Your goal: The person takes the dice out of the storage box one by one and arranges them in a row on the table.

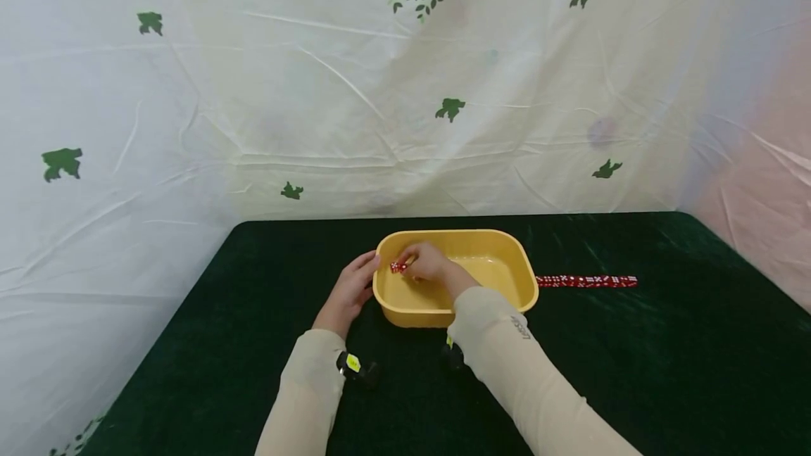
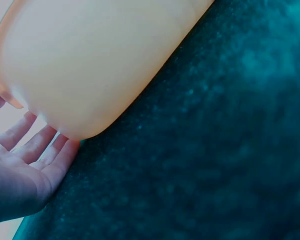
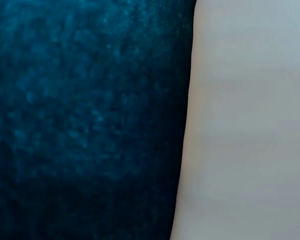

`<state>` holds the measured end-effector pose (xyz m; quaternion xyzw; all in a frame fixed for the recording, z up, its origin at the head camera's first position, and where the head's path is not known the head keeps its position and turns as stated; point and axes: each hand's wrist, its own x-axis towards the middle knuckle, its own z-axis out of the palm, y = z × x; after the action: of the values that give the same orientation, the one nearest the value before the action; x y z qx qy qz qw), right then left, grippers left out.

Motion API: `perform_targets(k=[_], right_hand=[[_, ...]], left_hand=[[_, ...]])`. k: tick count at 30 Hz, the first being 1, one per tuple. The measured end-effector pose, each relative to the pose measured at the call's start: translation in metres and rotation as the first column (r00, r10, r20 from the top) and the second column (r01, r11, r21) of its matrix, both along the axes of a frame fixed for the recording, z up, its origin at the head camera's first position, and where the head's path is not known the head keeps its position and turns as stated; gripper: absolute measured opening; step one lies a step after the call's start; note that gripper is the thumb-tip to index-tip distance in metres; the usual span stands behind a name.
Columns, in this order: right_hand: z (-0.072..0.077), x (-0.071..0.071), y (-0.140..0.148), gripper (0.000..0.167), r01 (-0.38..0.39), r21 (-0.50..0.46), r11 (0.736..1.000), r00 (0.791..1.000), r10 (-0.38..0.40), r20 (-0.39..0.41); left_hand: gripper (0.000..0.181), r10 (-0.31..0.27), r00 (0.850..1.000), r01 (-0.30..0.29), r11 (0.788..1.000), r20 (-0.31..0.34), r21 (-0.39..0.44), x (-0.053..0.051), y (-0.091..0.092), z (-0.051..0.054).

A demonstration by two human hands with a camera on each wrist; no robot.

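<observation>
A yellow plastic basin (image 1: 497, 269) stands on the dark green cloth. My right hand (image 1: 427, 262) reaches down into its left half, where the fingertips pinch a few red dice with white spots (image 1: 397, 267). The fingers partly cover these dice, so how many there are cannot be told. My left hand (image 1: 345, 290) is at the basin's left end. In the left wrist view its fairly straight fingers (image 2: 32, 147) touch the outside of the wall below the rim. The right wrist view shows only cloth and a large blurred pale surface.
A long straight row of red dice (image 1: 586, 281) extends to the right from behind the basin's right side. The green cloth (image 1: 633, 371) covers the table. A white curtain with green leaf prints (image 1: 355, 125) hangs behind and at both sides.
</observation>
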<state>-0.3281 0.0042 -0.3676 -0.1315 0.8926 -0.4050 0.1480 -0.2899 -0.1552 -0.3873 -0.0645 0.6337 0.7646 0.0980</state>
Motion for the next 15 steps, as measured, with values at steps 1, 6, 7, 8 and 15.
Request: perform_targets(k=[1,6,7,8,15], right_hand=[[-0.0001,0.0004,-0.0004,0.016,0.004,0.006,1.0,1.0,-0.004,-0.003],[-0.0008,0.0032,-0.0027,0.014,0.028,0.017,0.999,0.999,-0.028,-0.017],[-0.0011,0.0038,-0.0032,0.014,0.031,0.021,0.999,0.999,-0.03,-0.024],[-0.0015,0.0044,-0.0037,0.013,0.032,0.022,0.999,0.999,-0.031,-0.03],[-0.0039,0.0072,-0.0063,0.012,0.037,0.041,0.999,0.999,-0.035,-0.033]], left_hand=[[0.041,-0.001,1.0,0.001,1.0,0.001,-0.003,0.0001,-0.0003,-0.0001],[0.042,-0.015,1.0,0.015,1.0,-0.001,-0.009,-0.0002,-0.002,-0.001],[0.042,-0.017,1.0,0.017,1.0,0.0,-0.009,-0.0004,-0.0025,-0.0012],[0.042,-0.02,1.0,0.02,1.0,-0.001,-0.005,-0.0006,-0.003,-0.0015],[0.041,-0.029,1.0,0.029,0.999,-0.004,-0.014,-0.0016,-0.0061,-0.0045]])
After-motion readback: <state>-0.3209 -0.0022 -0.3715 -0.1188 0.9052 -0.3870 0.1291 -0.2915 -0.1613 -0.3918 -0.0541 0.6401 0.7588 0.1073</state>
